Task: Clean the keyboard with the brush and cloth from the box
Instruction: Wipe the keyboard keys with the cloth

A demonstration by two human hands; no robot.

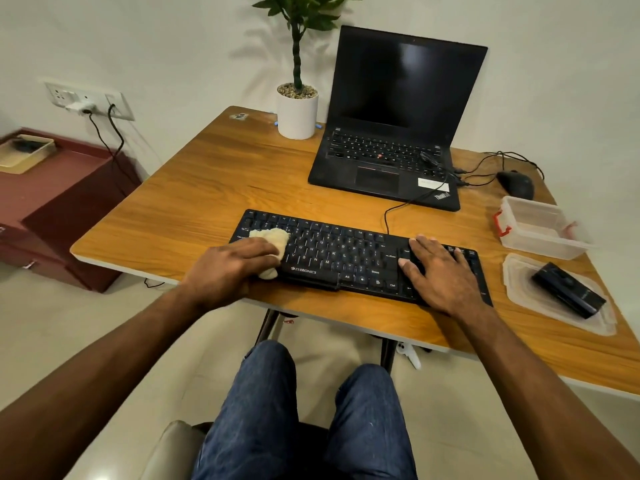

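Observation:
A black keyboard (346, 258) lies across the front of the wooden table (194, 202). My left hand (232, 265) holds a cream cloth (273, 237) against the keyboard's left end, fingers curled over it. My right hand (440, 271) rests flat on the keyboard's right end, fingers spread. The clear plastic box (543, 226) with red clasps stands at the right edge. Its lid (519, 282) lies in front of it, and a black brush-like object (568, 289) rests on the lid.
An open black laptop (391, 133) sits behind the keyboard, its cable running to the keyboard. A white potted plant (298, 109) stands at the back. A black mouse (516, 183) lies at the far right. A maroon cabinet (52, 202) stands to the left.

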